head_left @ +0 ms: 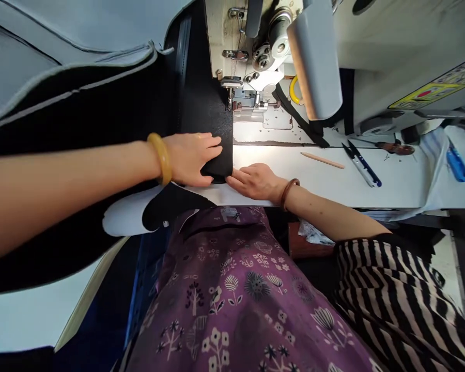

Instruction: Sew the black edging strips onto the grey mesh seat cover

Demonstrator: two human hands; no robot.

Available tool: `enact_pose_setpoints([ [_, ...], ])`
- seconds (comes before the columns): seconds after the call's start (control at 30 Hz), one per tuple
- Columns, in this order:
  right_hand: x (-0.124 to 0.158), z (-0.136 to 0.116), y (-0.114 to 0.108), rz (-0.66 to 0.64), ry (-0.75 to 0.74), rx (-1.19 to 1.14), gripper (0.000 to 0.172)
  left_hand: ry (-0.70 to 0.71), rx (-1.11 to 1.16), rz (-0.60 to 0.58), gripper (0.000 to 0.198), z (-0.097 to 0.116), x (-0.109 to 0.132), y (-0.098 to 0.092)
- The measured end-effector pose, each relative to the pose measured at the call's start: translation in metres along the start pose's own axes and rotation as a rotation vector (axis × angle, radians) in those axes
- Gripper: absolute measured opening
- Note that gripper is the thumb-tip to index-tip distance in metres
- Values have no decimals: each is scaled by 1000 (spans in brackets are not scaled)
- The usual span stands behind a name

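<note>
My left hand (194, 157) lies palm down on a large piece of black leather-like material (207, 111), its fingers stretched out and its thumb near the front edge. At the material's front right corner, my right hand (256, 181) has its fingers close together with the tips on the edge; its thumb is hidden. The material runs back under the needle and presser foot (229, 98) of a sewing machine (251, 57). Its right edge lines up with the foot. More of the black piece spreads left beneath my forearm, with pale-edged layers (73, 93) folded over it.
On the white table (403, 178) to the right are a pencil-like stick (322, 160), thread snips (362, 163), a brown-handled tool (395, 148) and a blue-handled tool (458, 163). A yellow ring-shaped handle (294, 91) and a black strip (300, 119) lie beside the machine bed.
</note>
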State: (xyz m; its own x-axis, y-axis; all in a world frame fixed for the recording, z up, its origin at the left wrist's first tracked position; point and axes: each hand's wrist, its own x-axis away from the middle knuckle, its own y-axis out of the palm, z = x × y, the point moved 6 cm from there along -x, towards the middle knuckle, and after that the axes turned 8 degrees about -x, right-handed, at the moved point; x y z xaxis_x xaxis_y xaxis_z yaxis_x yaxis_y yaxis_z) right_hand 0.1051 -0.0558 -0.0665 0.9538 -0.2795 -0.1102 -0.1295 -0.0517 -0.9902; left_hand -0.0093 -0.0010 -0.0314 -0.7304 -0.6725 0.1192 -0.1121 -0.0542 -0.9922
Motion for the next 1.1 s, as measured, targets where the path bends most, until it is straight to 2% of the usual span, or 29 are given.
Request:
enact_pose_setpoints([
  [0.1,-1,0,1,-31,33,-15,38,63,-9,-83,43,17,24,9],
  [0.13,-1,-1,0,-29,31,-17,38,32,5,-52,44,18,27,10],
  [0.27,-1,-1,-2,-31,27,-27,38,-11,55,137,44,20,33,17],
  [0.4,1,2,-4,-1,40,-11,34,106,26,376,37,21,35,19],
  [0.47,3,2,-7,72,23,22,32,196,-25,521,33,24,39,15],
  [0.53,6,1,-10,154,1,56,31,250,-63,605,31,25,42,12],
  [0.67,9,3,-14,263,4,83,30,243,-79,563,31,21,37,15],
  [0.87,2,26,-9,145,115,17,29,263,-120,643,26,9,21,11],
  [1.1,-6,45,-10,126,161,21,27,242,-100,652,27,-8,5,11],
])
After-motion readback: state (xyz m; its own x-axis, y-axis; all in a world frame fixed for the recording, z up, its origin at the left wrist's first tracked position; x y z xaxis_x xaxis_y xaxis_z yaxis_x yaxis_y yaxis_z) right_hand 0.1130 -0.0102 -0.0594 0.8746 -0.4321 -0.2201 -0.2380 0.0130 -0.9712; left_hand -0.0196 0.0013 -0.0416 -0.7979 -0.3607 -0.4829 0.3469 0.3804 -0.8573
